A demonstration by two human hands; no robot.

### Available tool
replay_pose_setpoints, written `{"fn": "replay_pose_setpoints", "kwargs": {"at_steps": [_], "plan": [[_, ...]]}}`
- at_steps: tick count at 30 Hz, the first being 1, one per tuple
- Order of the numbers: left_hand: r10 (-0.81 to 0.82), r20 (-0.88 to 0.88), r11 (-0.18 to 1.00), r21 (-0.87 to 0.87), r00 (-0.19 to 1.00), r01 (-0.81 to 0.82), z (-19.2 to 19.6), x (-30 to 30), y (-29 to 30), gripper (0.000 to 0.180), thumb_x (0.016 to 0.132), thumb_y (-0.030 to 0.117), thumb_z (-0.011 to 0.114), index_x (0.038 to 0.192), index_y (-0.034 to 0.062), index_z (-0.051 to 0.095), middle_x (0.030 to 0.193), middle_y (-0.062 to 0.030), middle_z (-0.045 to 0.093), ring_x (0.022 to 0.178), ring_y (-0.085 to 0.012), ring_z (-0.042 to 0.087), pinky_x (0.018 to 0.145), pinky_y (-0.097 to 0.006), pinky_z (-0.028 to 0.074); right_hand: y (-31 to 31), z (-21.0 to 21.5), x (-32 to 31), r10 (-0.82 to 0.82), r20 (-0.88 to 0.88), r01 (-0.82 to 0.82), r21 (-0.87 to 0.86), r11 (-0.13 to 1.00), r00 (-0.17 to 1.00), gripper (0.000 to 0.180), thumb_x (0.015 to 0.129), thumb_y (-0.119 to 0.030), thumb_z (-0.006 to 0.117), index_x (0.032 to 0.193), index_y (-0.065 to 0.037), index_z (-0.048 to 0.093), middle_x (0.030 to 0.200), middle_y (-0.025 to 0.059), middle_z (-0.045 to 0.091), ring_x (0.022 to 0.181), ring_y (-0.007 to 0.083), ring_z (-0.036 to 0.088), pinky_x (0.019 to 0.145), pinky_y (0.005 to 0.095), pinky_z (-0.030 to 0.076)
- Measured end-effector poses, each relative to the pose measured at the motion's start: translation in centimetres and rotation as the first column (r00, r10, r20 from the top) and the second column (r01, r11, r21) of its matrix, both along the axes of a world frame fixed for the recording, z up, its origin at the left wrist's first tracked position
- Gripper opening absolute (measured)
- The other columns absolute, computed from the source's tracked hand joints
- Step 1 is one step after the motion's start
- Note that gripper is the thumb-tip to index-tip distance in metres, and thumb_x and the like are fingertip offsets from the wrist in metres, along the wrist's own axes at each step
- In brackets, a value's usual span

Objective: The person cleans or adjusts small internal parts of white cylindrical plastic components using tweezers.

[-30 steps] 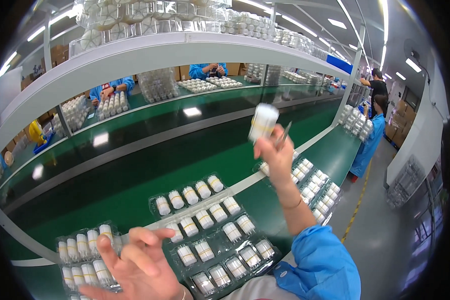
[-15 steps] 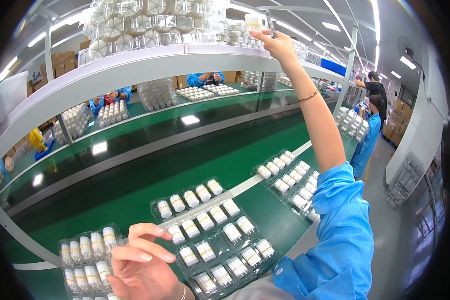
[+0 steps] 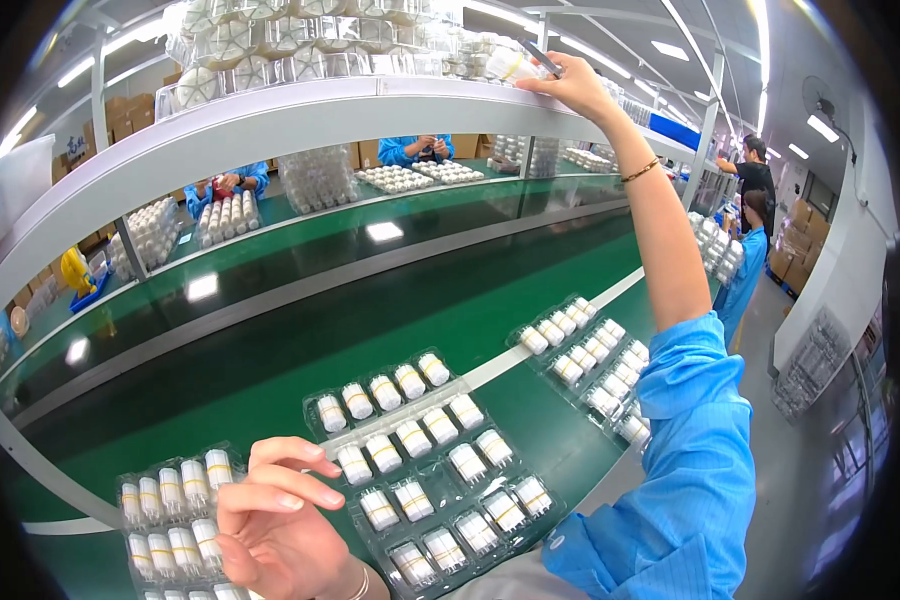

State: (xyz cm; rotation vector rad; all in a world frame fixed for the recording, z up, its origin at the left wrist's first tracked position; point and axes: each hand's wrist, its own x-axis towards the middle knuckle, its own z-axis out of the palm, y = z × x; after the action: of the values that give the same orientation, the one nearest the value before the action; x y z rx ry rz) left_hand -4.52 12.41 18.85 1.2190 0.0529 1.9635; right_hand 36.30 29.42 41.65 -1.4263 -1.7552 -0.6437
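Observation:
My right hand (image 3: pixel 573 92) is raised to the edge of the white upper shelf (image 3: pixel 270 125). It grips a white bottle (image 3: pixel 511 66) at the shelf's rim, with a thin dark stick between the fingers. My left hand (image 3: pixel 270 520) hovers low at the front with fingers spread and holds nothing. It is just over a clear tray of white bottles (image 3: pixel 175 495). A larger clear tray (image 3: pixel 430 450) of the same bottles lies right of it on the green belt (image 3: pixel 270 340).
A third tray of bottles (image 3: pixel 580 355) lies farther right on the belt. Stacks of clear packs (image 3: pixel 300 45) fill the upper shelf. Workers in blue (image 3: pixel 420 150) sit across the line, and two people (image 3: pixel 750 250) stand in the aisle at right.
My right arm has risen from above the belt to the upper shelf, carrying the white bottle. My left hand stayed low over the left tray.

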Motion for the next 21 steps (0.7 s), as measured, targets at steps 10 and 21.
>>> {"fn": "replay_pose_setpoints", "kwargs": {"at_steps": [10, 21], "plan": [[0.066, -0.095, 0.998, 0.021, 0.993, -0.064, -0.1, 0.6, 0.6, 0.045, 0.091, 0.037, 0.028, 0.073, 0.0035, 0.052, 0.058, -0.0147, 0.054, 0.077, -0.0287, 0.05, 0.056, -0.034, 0.042, 0.7, 1.3, 1.4, 0.082, -0.089, -0.101, -0.237, 0.966, 0.993, 0.07, 0.071, -0.031, 0.071, 0.13, -0.005, 0.042, 0.072, 0.0037, 0.051, 0.063, 0.0102, 0.047, 0.06, 0.0248, 0.038], [0.059, -0.11, 0.998, 0.034, 0.992, -0.055, -0.2, 0.6, 0.8, 0.044, 0.091, 0.036, 0.028, 0.074, 0.0028, 0.051, 0.059, -0.0155, 0.054, 0.077, -0.0296, 0.05, 0.055, -0.034, 0.044, 1.2, 1.5, 1.3, 0.062, 0.135, -0.034, -0.195, 0.98, 0.989, 0.049, 0.075, -0.027, 0.065, 0.121, -0.015, 0.054, 0.068, 0.0026, 0.05, 0.059, 0.0089, 0.044, 0.054, 0.0242, 0.036]]}}
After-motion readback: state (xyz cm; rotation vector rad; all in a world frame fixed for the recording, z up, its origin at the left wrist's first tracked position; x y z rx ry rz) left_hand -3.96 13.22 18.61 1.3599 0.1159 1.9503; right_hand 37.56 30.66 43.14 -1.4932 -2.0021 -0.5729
